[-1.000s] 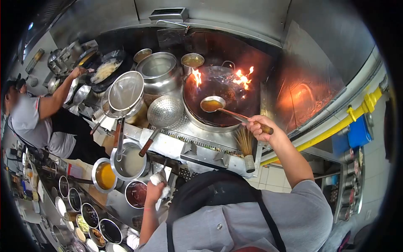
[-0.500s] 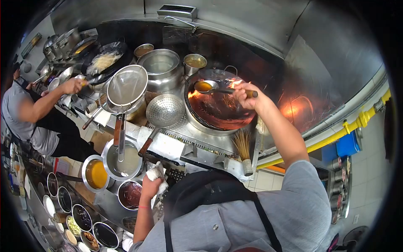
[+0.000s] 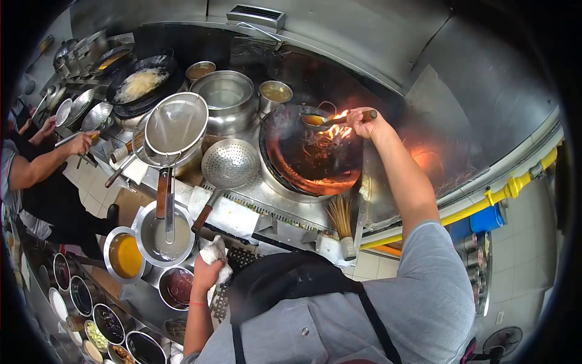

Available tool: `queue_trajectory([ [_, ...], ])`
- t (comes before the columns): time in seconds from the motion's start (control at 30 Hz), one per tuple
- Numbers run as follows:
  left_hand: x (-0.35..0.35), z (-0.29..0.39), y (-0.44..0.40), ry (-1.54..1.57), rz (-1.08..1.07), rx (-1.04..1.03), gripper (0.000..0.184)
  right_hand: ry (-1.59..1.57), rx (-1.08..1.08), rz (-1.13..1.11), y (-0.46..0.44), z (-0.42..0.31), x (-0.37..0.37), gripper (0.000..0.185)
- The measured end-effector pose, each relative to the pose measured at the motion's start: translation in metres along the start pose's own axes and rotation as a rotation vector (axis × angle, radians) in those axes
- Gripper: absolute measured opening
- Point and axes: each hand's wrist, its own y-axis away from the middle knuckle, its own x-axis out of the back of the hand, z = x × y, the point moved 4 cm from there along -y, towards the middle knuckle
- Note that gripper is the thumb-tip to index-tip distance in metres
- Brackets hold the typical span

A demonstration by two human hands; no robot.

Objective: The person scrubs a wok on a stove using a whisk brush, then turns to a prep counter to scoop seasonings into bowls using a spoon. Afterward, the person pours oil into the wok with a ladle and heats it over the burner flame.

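My right hand (image 3: 365, 124) is closed round the wooden handle of a ladle (image 3: 329, 122), held over the far right part of a large wok (image 3: 280, 159). Yellow-brown liquid shows in the ladle's bowl. Flames rise behind and below it, and the dark wok has an orange glow along its near side. My left hand (image 3: 206, 274), low by my apron, grips a bunched white cloth (image 3: 214, 255). Close to that hand stands a metal pot (image 3: 162, 290) with dark red contents. A bamboo brush (image 3: 341, 219) stands at the stove's front edge.
A perforated skimmer (image 3: 230, 164) and a mesh strainer (image 3: 176, 124) lie left of the wok, near a big steel pot (image 3: 248, 112). Pans of yellow and pale liquid stand lower left. A co-worker (image 3: 45, 176) works at another wok (image 3: 114, 97). A yellow pipe (image 3: 467, 206) runs along the right.
My right hand and the ladle have shifted slightly right and up over the wok. Flames behind the ladle are larger. The co-worker has moved left, away from the other wok.
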Motion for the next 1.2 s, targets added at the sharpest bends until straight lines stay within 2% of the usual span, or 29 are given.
queue_trajectory([
  [0.07, -0.005, 0.000, -0.007, 0.024, -0.027, -0.001, 0.033, -0.098, -0.027, 0.090, 0.017, 0.004, 0.006, 0.011],
  [0.1, -0.008, 0.001, -0.010, 0.047, -0.047, 0.003, 0.034, -0.005, 0.093, 0.120, 0.020, -0.003, 0.014, 0.008],
  [0.2, -0.018, 0.011, -0.015, 0.140, -0.079, 0.031, 0.033, -0.115, 0.094, 0.162, 0.039, -0.010, 0.042, 0.039],
  [0.27, -0.031, 0.027, -0.018, 0.211, -0.093, 0.059, 0.032, -0.096, 0.092, 0.143, 0.058, -0.010, 0.057, 0.045],
  [0.33, -0.045, 0.040, -0.021, 0.321, -0.068, 0.258, 0.031, -0.081, 0.087, 0.125, 0.078, -0.008, 0.076, 0.051],
  [0.4, -0.063, 0.044, -0.031, 0.276, -0.118, 0.252, 0.034, 0.040, 0.057, 0.145, 0.096, -0.003, 0.093, 0.042],
  [0.43, -0.071, 0.046, -0.034, 0.297, -0.123, 0.283, 0.035, 0.105, 0.019, 0.185, 0.114, 0.010, 0.092, 0.024],
  [0.47, -0.082, 0.051, -0.037, 0.319, -0.128, 0.315, 0.036, 0.096, 0.022, 0.185, 0.127, 0.015, 0.095, 0.024],
  [0.5, -0.091, 0.061, -0.038, 0.360, -0.126, 0.320, 0.033, 0.247, 0.003, 0.243, 0.137, 0.018, 0.104, 0.018],
  [0.57, -0.111, 0.050, -0.054, 0.461, -0.182, 0.392, 0.032, 0.468, -0.013, 0.423, 0.159, 0.031, 0.118, 0.018],
  [0.6, -0.124, 0.039, -0.064, 0.573, -0.232, 0.457, 0.031, 0.459, -0.015, 0.421, 0.168, 0.044, 0.122, 0.018],
  [0.67, -0.138, 0.036, -0.078, 0.626, -0.266, 0.446, 0.032, 0.948, 0.162, 0.561, 0.187, 0.059, 0.130, 0.015],
  [0.73, -0.152, 0.059, -0.076, 0.741, -0.357, 0.454, 0.034, 1.045, 0.279, 0.595, 0.190, 0.072, 0.141, 0.009],
  [0.8, -0.158, 0.073, -0.073, 0.738, -0.352, 0.452, 0.037, 1.206, 0.350, 0.530, 0.183, 0.079, 0.151, 0.010],
  [0.93, -0.156, 0.091, -0.058, 0.740, -0.419, 0.438, 0.038, 1.330, 0.328, 0.517, 0.152, 0.088, 0.170, 0.013],
  [1.0, -0.149, 0.093, -0.052, 0.674, -0.386, 0.401, 0.037, 1.327, 0.316, 0.509, 0.134, 0.092, 0.171, 0.012],
  [1.13, -0.127, 0.101, -0.036, 0.626, -0.305, 0.368, 0.036, 1.116, 0.289, 0.385, 0.113, 0.102, 0.155, 0.011],
  [1.2, -0.117, 0.096, -0.032, 0.632, -0.264, 0.363, 0.036, 0.699, 0.080, 0.276, 0.101, 0.107, 0.150, 0.010],
])
